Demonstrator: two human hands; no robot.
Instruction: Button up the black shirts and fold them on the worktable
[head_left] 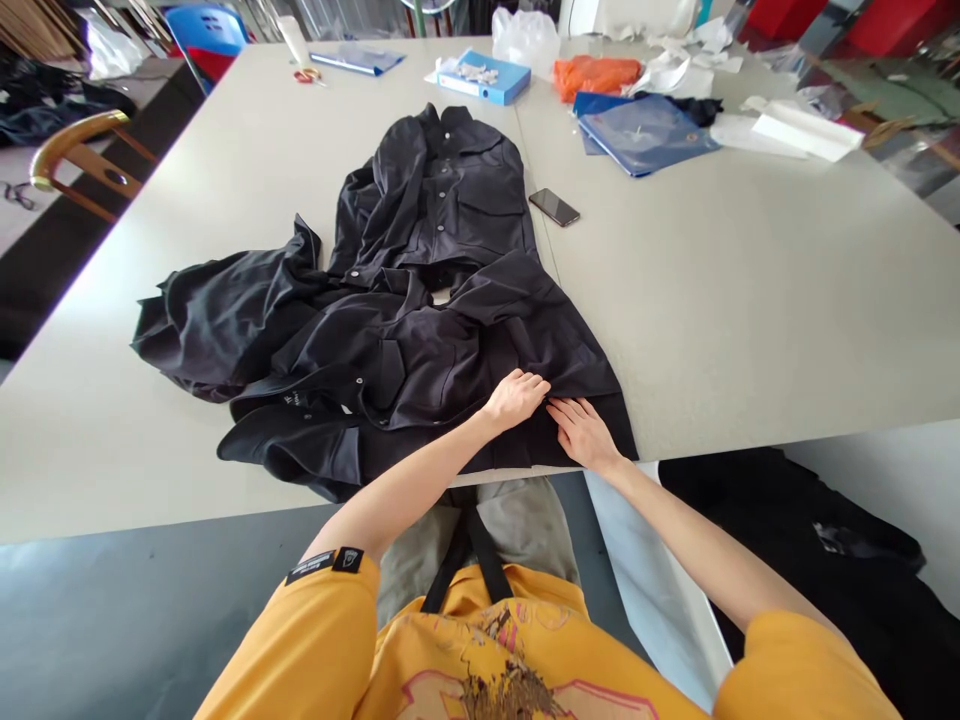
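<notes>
A black jacket [420, 360] lies spread and rumpled along the near edge of the table, its snap buttons and pocket flaps showing. My left hand [517, 400] has its fingers curled onto a fold of this jacket on the right side. Just to the right, my right hand [585, 432] rests on the same cloth with fingers stretched out, the tips close to the left hand. Another black jacket [480, 190], buttoned up the front with its collar away from me, lies beyond the near one. Where the two garments overlap, their border is hard to make out.
A phone [554, 207] lies right of the far jacket. Along the table's back are a blue box [484, 78], an orange bag [596, 76], blue folders [645, 135], white papers [806, 130] and scissors [307, 76]. Dark cloth [810, 560] is below the table edge at right; a wooden chair [82, 160] stands left.
</notes>
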